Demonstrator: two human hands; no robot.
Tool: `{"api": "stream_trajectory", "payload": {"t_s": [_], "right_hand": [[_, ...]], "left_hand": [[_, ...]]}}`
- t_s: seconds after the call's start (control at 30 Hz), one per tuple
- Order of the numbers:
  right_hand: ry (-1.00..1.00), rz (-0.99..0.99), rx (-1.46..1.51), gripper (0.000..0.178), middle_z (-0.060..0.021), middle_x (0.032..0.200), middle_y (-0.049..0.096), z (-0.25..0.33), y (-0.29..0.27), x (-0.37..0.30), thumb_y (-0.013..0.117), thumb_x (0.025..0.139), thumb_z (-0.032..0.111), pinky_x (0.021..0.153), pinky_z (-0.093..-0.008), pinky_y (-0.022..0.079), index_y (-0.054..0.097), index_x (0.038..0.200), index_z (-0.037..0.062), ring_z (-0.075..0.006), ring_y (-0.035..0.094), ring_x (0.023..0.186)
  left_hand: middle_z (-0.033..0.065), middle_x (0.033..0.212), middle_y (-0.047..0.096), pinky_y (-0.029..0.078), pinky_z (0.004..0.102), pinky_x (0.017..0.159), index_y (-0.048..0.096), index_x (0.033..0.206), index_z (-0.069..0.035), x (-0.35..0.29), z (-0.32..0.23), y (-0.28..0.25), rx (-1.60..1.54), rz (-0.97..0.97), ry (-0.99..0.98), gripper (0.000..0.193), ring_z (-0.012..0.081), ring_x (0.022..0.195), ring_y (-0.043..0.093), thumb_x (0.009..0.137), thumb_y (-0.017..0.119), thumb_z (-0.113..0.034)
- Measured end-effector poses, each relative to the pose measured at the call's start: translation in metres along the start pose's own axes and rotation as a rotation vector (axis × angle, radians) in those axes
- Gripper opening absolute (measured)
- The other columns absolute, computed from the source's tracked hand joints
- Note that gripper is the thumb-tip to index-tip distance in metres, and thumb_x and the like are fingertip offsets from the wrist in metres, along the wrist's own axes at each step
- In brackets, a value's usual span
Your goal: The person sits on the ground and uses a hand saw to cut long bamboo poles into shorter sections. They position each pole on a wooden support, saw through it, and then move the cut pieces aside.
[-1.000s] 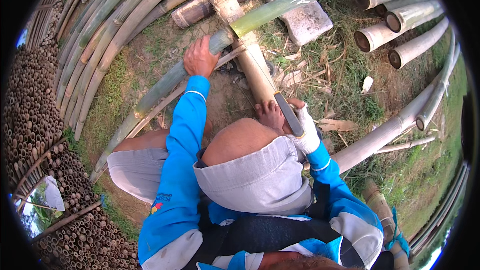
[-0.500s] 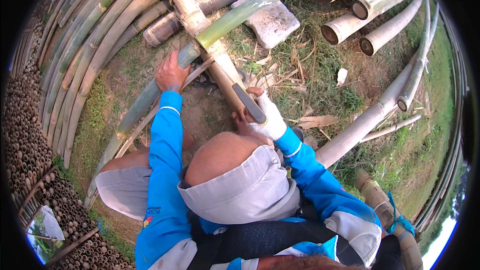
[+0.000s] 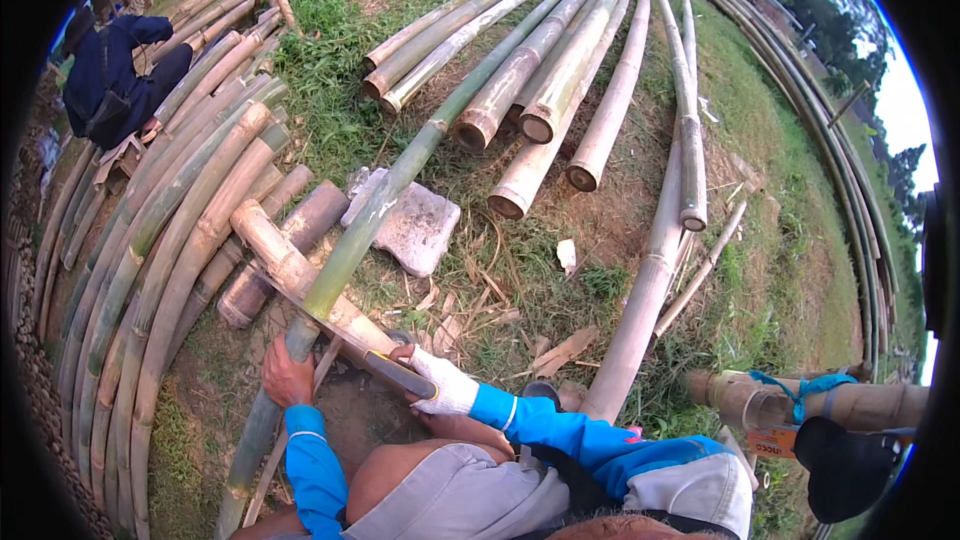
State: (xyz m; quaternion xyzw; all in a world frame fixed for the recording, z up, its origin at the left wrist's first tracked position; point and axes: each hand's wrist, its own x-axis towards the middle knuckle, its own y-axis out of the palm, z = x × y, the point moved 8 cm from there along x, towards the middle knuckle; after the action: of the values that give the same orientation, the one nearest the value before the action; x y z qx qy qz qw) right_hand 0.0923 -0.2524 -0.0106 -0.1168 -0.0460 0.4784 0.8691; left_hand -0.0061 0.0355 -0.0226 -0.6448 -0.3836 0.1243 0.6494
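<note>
My bare left hand (image 3: 287, 376) is wrapped around a long greenish bamboo pole (image 3: 333, 282), just below its join with a crosswise pale bamboo piece (image 3: 283, 256). My right hand (image 3: 450, 386), in a white glove with bare fingertips, grips the black and yellow handle of a handsaw (image 3: 402, 376). The saw's blade lies across the pole a little beyond my left hand, above the pale piece. A thin split bamboo strip (image 3: 264, 481) runs along the pole's near side. My bent knee is close below both hands.
Bamboo poles (image 3: 165, 270) are stacked at left; several cut poles (image 3: 590, 70) fan out ahead. A flat pale stone (image 3: 412, 223) lies beyond the pole. At far left a person (image 3: 115, 70) in dark clothes crouches. Bamboo with a blue tie (image 3: 797, 397) stands at right.
My view has swung up, bringing the far poles and the crouching person into sight. Both hands keep their grips, and the saw blade shows more plainly across the pole.
</note>
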Motion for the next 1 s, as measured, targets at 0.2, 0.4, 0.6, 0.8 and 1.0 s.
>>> {"api": "stream_trajectory", "payload": {"t_s": [0.2, 0.4, 0.6, 0.8, 1.0], "right_hand": [[0.034, 0.036, 0.092, 0.076, -0.0168, 0.143, 0.064, -0.005, -0.043, -0.154, 0.083, 0.086, 0.026, 0.109, -0.0408, 0.053, 0.050, 0.151, 0.0067, -0.0299, 0.066, 0.131], [0.009, -0.018, -0.024, 0.068, -0.0165, 0.132, 0.067, -0.013, -0.027, -0.097, 0.079, 0.088, 0.025, 0.102, -0.0407, 0.055, 0.051, 0.147, 0.0078, -0.0320, 0.069, 0.118], [0.012, 0.047, 0.035, 0.070, -0.0174, 0.124, 0.067, -0.012, 0.011, 0.016, 0.079, 0.084, 0.020, 0.096, -0.0421, 0.057, 0.047, 0.146, 0.0122, -0.0324, 0.070, 0.112], [0.137, 0.104, -0.046, 0.079, -0.0173, 0.142, 0.063, 0.013, -0.046, -0.143, 0.084, 0.085, 0.022, 0.108, -0.0408, 0.052, 0.048, 0.153, 0.0059, -0.0329, 0.067, 0.126], [0.152, -0.030, 0.065, 0.065, -0.0095, 0.108, 0.068, -0.007, -0.022, -0.052, 0.074, 0.083, 0.006, 0.082, -0.0345, 0.056, 0.052, 0.143, 0.0099, -0.0192, 0.068, 0.088]], "left_hand": [[0.0105, 0.113, 0.071, 0.055, 0.0487, 0.091, 0.064, 0.122, -0.013, -0.002, 0.005, -0.006, -0.003, -0.024, 0.022, 0.063, 0.0353, 0.108, 0.069, 0.069, 0.095, -0.025], [0.0116, 0.112, 0.071, 0.054, 0.0492, 0.091, 0.064, 0.122, -0.011, -0.007, -0.012, 0.001, -0.007, 0.000, -0.005, 0.062, 0.0354, 0.107, 0.069, 0.070, 0.095, -0.025], [0.0122, 0.112, 0.072, 0.054, 0.0492, 0.092, 0.065, 0.121, -0.012, -0.003, 0.007, 0.000, 0.005, -0.040, 0.010, 0.065, 0.0356, 0.108, 0.069, 0.066, 0.096, -0.025], [0.0112, 0.114, 0.072, 0.055, 0.0489, 0.092, 0.065, 0.125, -0.015, 0.000, 0.004, -0.003, -0.019, 0.021, -0.039, 0.070, 0.0353, 0.107, 0.070, 0.064, 0.098, -0.025], [0.0127, 0.113, 0.076, 0.057, 0.0499, 0.090, 0.069, 0.118, -0.014, 0.005, -0.006, -0.007, -0.062, 0.031, -0.011, 0.056, 0.0380, 0.106, 0.072, 0.070, 0.095, -0.028]]}}
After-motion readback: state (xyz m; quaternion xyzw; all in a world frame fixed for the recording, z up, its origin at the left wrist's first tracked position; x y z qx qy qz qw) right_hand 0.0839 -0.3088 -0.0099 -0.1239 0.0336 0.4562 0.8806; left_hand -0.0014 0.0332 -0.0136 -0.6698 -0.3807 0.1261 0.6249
